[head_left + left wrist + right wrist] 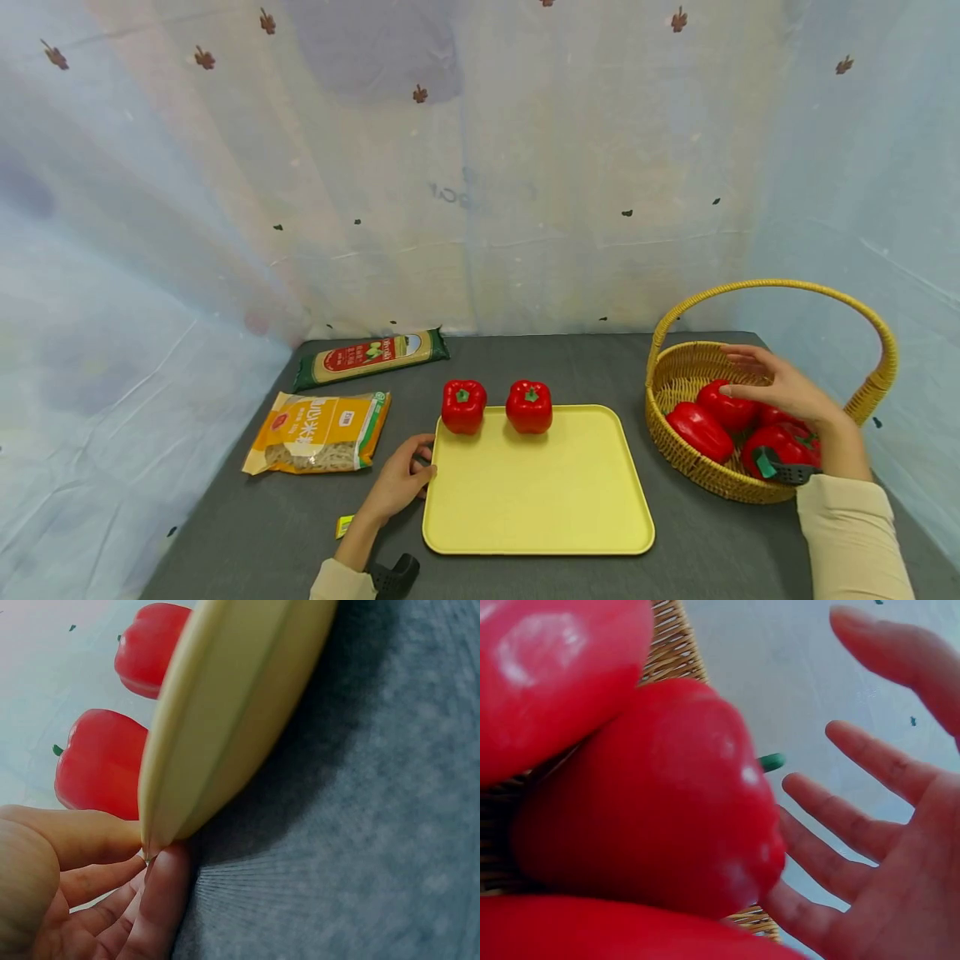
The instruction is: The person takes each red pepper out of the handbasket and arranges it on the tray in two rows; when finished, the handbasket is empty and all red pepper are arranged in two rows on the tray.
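Note:
At the left edge of a yellow tray (pixel 540 500), my left hand (pixel 401 481) pinches the rim between thumb and fingers; the left wrist view shows the tray's edge (pixel 225 727) in that grip. Two red bell peppers, a left one (pixel 463 408) and a right one (pixel 529 408), stand side by side along the tray's far edge. My right hand (pixel 787 390) is over a wicker basket (pixel 697 468) with its fingers spread, holding nothing. Several red peppers lie in the basket, and one pepper (pixel 652 795) with a green stem is close beside those fingers.
The basket's tall arched handle (pixel 780 283) rises around the right forearm. On the left lie an orange-and-white food bag (pixel 318 433) and, behind it, a long green packet (pixel 375 357). A small yellow item (pixel 344 525) is beside the left wrist. Patterned sheeting hangs behind the grey table.

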A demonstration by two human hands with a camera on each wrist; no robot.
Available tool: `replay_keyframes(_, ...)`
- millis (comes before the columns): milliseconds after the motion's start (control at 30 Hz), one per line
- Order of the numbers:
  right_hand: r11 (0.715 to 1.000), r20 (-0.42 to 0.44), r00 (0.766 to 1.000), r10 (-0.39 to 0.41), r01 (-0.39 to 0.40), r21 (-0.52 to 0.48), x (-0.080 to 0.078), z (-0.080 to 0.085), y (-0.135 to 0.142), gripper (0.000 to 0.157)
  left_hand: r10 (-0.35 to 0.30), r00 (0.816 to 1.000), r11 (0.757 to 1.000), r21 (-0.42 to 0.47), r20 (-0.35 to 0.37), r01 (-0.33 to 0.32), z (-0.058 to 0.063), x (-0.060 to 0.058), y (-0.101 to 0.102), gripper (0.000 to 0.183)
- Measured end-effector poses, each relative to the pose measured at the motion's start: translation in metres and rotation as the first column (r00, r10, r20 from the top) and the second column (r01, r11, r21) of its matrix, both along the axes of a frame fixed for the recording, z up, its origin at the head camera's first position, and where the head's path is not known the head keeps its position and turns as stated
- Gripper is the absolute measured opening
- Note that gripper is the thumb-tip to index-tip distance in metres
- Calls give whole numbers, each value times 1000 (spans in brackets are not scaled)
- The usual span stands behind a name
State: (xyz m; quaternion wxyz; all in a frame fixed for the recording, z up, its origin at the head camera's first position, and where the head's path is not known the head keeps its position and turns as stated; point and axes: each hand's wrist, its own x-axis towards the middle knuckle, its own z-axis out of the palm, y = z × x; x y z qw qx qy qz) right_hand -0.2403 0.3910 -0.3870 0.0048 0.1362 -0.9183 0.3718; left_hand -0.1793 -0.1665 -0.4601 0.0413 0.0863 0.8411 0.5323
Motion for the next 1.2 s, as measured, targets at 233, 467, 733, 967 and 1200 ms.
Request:
replay_keyframes(233,998,32,998,47,-46,-38,-5,-12,2,68,-2,1000,1000,-5,-5,2,-2,-1,0,44)
replay_keyframes(467,998,108,992,64,-62,-25,-4,-14,2,72,-6,1000,1000,-4,-14,6,-3,-2,-1,44)
replay_keyframes(733,998,151,988,40,-45,36,-4,-18,2,75,-7,1000,1000,-1,-19,7,-5,-1,-1,44)
replay_keyframes(967,994,165,986,-6,-13,109,-4,-20,5,71,-6,1000,1000,-3,-21,5,-7,-2,-2,44)
replay_keyframes(1200,996,107,993,-57,49,73,0,-13,3,71,9,1000,1000,19,-9,-9,-40,-19,-10,44)
